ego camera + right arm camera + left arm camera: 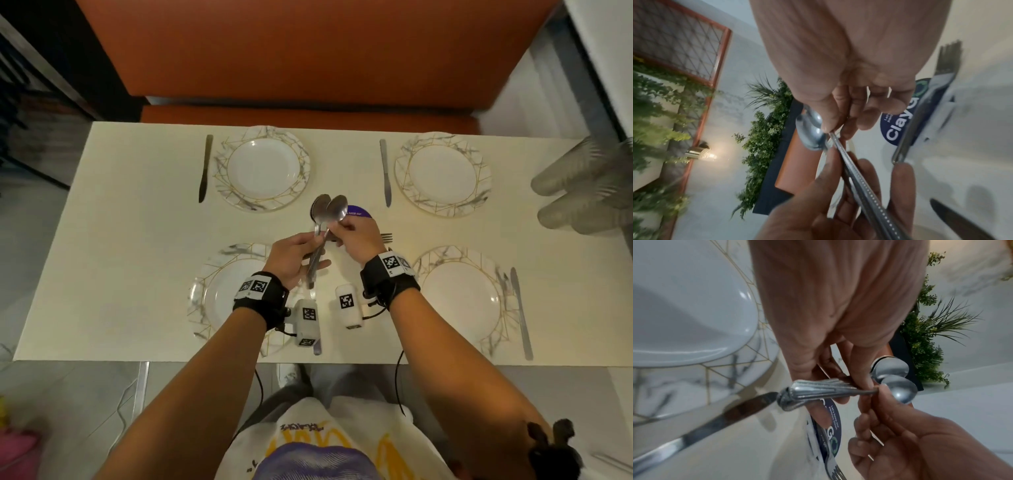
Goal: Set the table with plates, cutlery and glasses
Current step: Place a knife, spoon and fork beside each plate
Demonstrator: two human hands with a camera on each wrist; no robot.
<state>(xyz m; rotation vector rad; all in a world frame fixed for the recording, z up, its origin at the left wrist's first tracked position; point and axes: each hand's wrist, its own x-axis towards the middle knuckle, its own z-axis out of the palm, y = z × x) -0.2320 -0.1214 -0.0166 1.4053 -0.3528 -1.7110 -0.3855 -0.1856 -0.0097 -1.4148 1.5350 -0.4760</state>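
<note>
Over the middle of the white table [137, 240] my left hand [294, 255] grips a bundle of steel spoons [327, 214] by their handles, bowls pointing away from me. My right hand [356, 236] pinches the neck of one spoon [835, 141] just below its bowl. In the left wrist view the spoon handles [818, 391] fan out from my fingers. Marbled plates with gold lines sit at the far left [263, 168], far right [442, 176], near left [219, 294] and near right [460, 298]. Knives lie beside the far plates [205, 173] [386, 173] and the near right plate [520, 311].
A fork [386, 237] lies on a round purple coaster [358, 212] behind my right hand. Another fork [503, 284] rests on the near right plate's rim. Stacked clear glasses [582, 185] stand at the table's right edge. An orange bench [308, 51] runs along the far side.
</note>
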